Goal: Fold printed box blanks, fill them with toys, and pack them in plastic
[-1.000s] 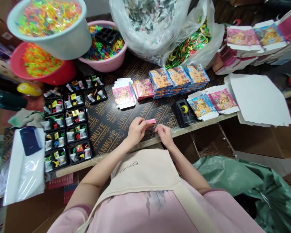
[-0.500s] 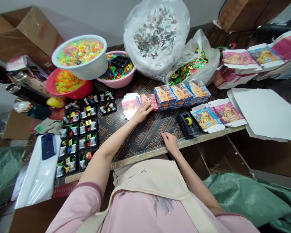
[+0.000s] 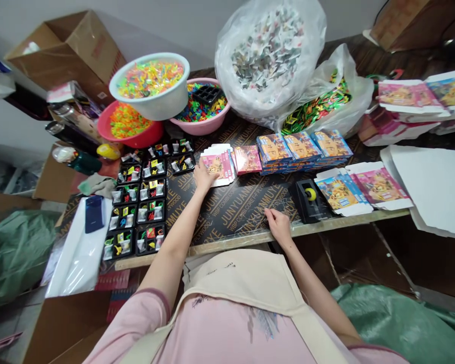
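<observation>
hands [image 3: 205, 176]: 2; basins [image 3: 167, 107]: 3; blue box stacks [image 3: 273, 150]: 3; tape dispenser [image 3: 305, 206]: 1

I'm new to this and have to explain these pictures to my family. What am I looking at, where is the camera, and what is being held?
There is no robot here: these are a person's bare hands. All three pictures come from one camera on that person's head, looking forward and down.

In the newest one, the left hand has its fingers on a flat pink carton; whether it grips it, I cannot tell. The right hand rests loosely curled near the table's front edge, with nothing visible in it.

On the left lie black trays of small colorful pieces and a dark phone. Stacked blue boxes stand near the middle, a tape dispenser to the right. Behind are three tubs and two plastic bags of small items.
</observation>
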Motion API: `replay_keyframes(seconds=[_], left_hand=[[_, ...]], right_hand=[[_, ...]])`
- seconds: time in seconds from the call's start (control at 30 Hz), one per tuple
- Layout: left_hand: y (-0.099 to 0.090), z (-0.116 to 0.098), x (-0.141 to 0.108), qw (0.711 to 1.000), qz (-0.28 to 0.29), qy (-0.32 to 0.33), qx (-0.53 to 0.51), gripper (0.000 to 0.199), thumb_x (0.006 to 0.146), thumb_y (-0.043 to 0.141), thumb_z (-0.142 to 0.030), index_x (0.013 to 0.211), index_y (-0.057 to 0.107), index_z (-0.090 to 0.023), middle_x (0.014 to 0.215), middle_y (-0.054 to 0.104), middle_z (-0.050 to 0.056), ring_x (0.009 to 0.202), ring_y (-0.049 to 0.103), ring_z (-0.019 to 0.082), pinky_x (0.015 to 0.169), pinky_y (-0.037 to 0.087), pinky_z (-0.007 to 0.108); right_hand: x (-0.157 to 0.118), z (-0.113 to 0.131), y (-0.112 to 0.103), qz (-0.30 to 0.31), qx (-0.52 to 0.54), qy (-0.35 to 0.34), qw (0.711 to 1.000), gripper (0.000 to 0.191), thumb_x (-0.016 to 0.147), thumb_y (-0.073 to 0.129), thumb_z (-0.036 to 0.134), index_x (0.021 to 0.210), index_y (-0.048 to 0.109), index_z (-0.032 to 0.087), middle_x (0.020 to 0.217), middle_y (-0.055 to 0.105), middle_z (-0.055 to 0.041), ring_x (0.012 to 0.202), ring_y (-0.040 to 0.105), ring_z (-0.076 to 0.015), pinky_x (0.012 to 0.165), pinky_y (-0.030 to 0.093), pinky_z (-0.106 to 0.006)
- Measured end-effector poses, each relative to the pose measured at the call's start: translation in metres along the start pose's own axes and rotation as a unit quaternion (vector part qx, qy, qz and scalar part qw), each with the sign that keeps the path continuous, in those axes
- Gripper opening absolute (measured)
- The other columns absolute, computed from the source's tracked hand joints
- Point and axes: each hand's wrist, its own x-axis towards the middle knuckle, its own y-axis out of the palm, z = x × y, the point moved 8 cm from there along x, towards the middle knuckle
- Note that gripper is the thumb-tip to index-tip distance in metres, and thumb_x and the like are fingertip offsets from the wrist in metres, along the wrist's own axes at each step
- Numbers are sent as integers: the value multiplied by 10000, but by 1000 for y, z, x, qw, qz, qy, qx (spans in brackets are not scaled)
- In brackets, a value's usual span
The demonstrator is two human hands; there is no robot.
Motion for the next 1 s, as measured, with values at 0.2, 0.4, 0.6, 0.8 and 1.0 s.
replay_keyframes(seconds=[0.2,0.4,0.6,0.8,1.0], left_hand=[[-22,-6,-44,958,61,39,-276,608,633,637,-81,1236,594,-145,1039,719,74,961,687,249,900,547,395],[-17,-32,-150,897,236,168,-334,421,659,654,-190,1074,723,-188,962,739,36,866,675,225,846,545,386],[3,-30,-192,783,389,88,-477,693,638,761,-383,1298,606,-239,1267,666,95,1145,635,297,959,509,434],[4,-27,-197,764,398,-18,-508,735,558,813,-309,1256,607,-202,1174,707,86,1081,659,290,971,498,422],[9,-16,-183,798,372,-35,-473,492,560,831,-354,987,697,-150,944,743,56,888,676,242,884,527,403]], right_hand=[[7,40,-4,-5,77,-72,994,383,905,548,552,867,719,211,876,664,-75,652,565,-178,652,491,-342],[34,111,8,41,138,-161,976,287,822,707,449,1009,688,232,1047,577,-68,758,561,-173,721,518,-347],[31,132,24,184,174,-165,953,310,837,679,473,747,518,224,756,532,12,676,484,-145,645,428,-289],[33,113,18,154,290,-92,940,548,631,827,602,977,615,234,890,633,-11,738,575,-154,679,480,-283],[24,92,45,247,366,9,897,468,612,841,552,913,760,201,876,749,-56,782,682,-223,727,560,-365]])
